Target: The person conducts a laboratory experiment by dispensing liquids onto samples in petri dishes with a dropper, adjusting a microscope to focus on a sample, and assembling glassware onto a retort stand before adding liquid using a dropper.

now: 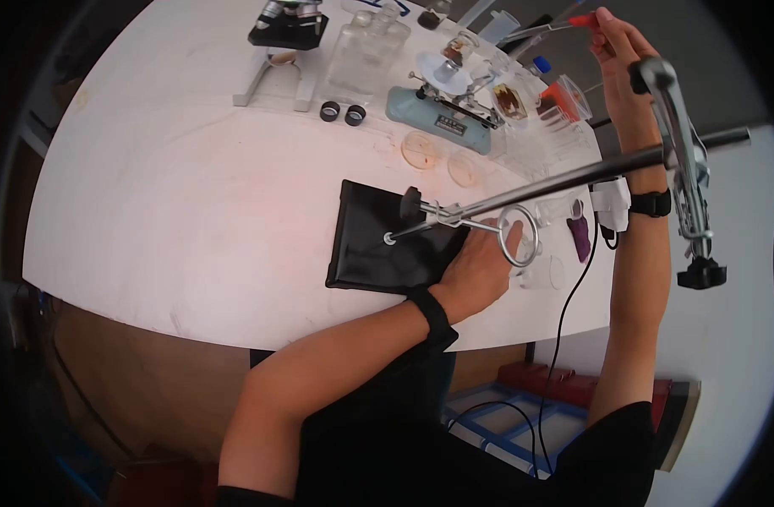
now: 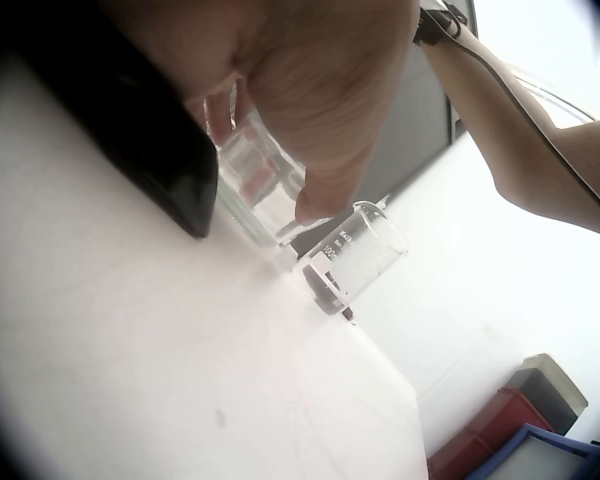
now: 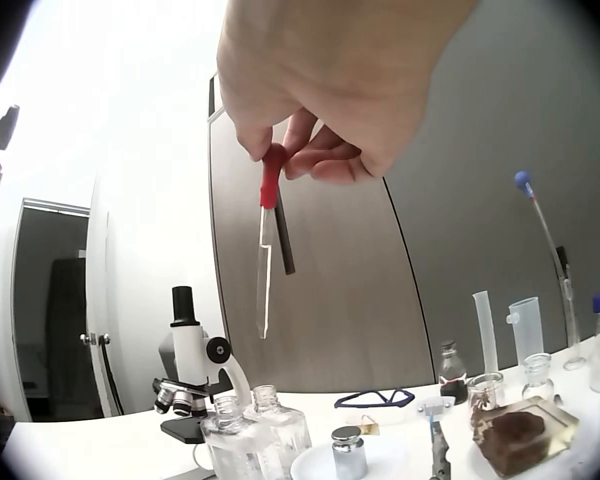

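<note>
High at the right, my right hand (image 1: 625, 52) pinches the red rubber bulb of a glass dropper (image 3: 270, 185). Its tube hangs tip down in the right wrist view, in front of a grey cabinet. Low over the table, my left hand (image 1: 481, 264) lies beside the black base (image 1: 361, 253) of a ring stand. In the left wrist view its thumb and fingers grip a clear glass vessel (image 2: 262, 185), partly hidden by the hand. Next to that vessel stands a graduated glass beaker (image 2: 365, 255).
The stand's rod (image 1: 564, 179), ring (image 1: 535, 228) and clamp (image 1: 700, 203) reach across between the arms. Behind are a blue balance (image 1: 429, 117), petri dishes (image 1: 419, 152), glass bottles (image 1: 349, 63) and a microscope (image 1: 287, 32). A black cable (image 1: 564, 308) trails from the right wrist.
</note>
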Tool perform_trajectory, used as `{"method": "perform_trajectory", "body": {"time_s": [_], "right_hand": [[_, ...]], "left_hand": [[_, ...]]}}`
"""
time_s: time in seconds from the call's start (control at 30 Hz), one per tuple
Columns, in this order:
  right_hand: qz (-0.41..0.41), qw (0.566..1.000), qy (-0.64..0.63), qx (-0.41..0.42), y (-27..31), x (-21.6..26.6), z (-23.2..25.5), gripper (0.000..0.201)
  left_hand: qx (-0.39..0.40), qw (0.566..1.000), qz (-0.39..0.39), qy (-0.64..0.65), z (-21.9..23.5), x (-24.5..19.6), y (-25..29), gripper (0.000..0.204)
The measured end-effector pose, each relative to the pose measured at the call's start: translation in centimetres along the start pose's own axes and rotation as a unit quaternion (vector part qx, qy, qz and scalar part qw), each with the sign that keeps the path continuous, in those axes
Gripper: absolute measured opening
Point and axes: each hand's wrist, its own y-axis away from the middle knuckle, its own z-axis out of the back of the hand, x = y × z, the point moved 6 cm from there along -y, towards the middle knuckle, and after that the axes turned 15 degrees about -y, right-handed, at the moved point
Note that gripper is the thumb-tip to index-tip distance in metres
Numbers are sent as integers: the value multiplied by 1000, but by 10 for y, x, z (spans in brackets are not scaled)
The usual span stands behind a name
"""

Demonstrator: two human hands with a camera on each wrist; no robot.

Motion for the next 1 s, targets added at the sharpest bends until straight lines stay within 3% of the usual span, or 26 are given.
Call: {"method": "perform_trajectory", "body": {"time_s": [0.07,0.1,0.2,0.27,0.3,0.5,0.73,0.87,1.0], "right_hand": [[35,993,19,114,29,16,40,33],[28,997,11,-65,70,37,2,23],[-11,986,134,-95,127,62,39,16],[38,977,197,-71,160,58,93,16],[-31,986,111,-116,173,65,82,16],[-125,962,203,-134,252,72,119,17],[-138,961,188,-146,288,49,124,13],[-153,949,245,-127,293,34,124,12],[-125,956,235,-124,293,27,118,16]], "left_hand": [[-11,1000,-14,-17,1,-1,-1,67],[5,1000,-10,5,3,-1,-2,69],[30,999,-14,23,9,-4,-4,74],[34,999,-20,16,9,-5,-5,75],[33,999,-18,8,9,-5,-4,75],[52,999,-8,-4,9,-6,-5,78],[50,999,-7,0,11,-7,-5,78],[56,998,-7,-3,12,-8,-6,79],[58,998,-3,4,12,-8,-5,79]]}}
